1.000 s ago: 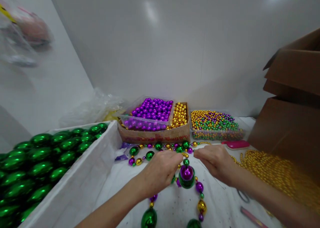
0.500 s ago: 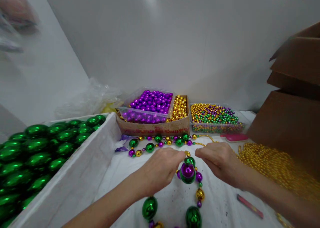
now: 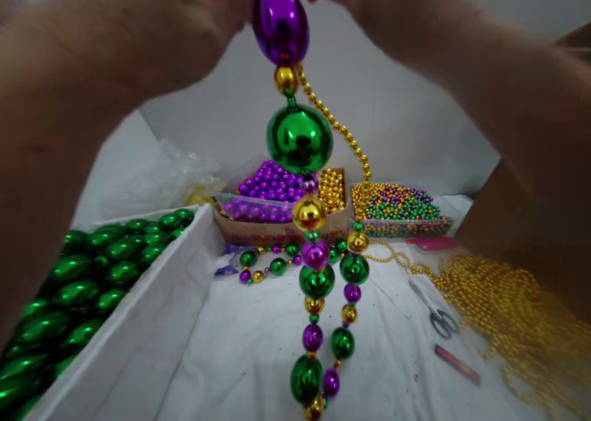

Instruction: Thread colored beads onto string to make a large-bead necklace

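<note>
Both hands are raised close to the camera at the top of the view. My left hand (image 3: 152,27) and my right hand (image 3: 383,8) pinch the top of a bead necklace (image 3: 300,138) of large purple, green and gold beads. It hangs down in two strands to just above the white cloth (image 3: 240,359). A thin gold bead strand (image 3: 341,132) runs from the top of the necklace down to the gold pile (image 3: 498,304) at the right. The fingertips are blurred and partly cut off by the frame's top edge.
A white box of large green beads (image 3: 83,279) fills the left. At the back stand trays of purple beads (image 3: 272,187), gold beads (image 3: 333,190) and mixed small beads (image 3: 397,208). Another beaded string (image 3: 272,267) lies before them. Scissors (image 3: 436,313), a pink stick (image 3: 457,364) and a cardboard box lie right.
Both hands have risen from the cloth to near the camera, lifting the necklace so it hangs. The thin gold strand has come up with it.
</note>
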`<state>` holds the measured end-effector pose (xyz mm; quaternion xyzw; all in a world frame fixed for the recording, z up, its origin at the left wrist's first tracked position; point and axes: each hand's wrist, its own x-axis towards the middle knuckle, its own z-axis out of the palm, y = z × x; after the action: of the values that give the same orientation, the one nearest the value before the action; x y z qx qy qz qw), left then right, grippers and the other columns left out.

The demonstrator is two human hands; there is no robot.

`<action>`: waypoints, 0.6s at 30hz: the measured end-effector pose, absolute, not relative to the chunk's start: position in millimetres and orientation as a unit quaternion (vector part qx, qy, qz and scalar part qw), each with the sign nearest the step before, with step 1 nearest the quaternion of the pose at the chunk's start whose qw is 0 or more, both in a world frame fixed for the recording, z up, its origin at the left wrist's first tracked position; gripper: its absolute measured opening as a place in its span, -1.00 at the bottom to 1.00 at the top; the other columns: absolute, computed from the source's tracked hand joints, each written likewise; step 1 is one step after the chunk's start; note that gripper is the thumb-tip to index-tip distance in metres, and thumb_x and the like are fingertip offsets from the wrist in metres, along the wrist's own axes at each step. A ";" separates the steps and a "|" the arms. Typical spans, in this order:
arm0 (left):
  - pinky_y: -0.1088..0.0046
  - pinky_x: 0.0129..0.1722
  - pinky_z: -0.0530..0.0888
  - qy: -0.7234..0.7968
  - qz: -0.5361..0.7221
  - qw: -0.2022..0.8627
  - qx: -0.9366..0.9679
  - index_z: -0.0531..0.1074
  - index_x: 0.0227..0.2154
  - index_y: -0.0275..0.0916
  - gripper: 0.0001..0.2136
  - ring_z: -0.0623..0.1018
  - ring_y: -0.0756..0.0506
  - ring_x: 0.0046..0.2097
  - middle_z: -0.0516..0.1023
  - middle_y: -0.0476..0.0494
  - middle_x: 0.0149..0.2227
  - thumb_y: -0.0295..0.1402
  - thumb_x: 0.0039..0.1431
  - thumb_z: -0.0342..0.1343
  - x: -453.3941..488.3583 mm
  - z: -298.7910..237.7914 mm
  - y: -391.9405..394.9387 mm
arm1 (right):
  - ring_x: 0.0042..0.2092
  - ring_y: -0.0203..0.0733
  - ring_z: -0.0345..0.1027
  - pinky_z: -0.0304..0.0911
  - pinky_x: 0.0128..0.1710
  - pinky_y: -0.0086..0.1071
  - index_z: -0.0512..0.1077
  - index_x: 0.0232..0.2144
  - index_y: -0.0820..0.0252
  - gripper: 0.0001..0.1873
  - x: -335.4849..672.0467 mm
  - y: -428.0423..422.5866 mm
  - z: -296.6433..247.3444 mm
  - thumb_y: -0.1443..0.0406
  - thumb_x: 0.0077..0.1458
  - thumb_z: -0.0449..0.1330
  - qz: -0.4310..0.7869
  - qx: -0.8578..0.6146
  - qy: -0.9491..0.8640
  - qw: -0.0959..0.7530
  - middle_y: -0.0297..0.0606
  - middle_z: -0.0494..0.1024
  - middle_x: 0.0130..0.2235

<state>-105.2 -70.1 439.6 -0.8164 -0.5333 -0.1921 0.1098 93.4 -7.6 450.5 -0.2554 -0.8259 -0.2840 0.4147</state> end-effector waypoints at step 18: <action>0.47 -0.38 0.32 -0.392 -0.185 -0.001 -0.901 0.21 0.08 -0.23 -0.67 0.47 -0.03 -0.37 0.54 -0.12 -0.35 -0.43 0.26 -0.16 -103.6 278.6 -80.7 | -0.51 -0.39 0.29 0.07 -0.47 -0.46 0.49 -0.38 0.20 -0.80 116.9 -38.1 248.2 0.27 0.19 0.09 0.062 -0.291 -0.892 0.340 -0.40 0.47 -0.54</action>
<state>-103.6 -80.7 278.6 -0.9011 -0.3920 -0.1852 -0.0010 116.9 -38.1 248.2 -0.2908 -0.8922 0.0624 0.3400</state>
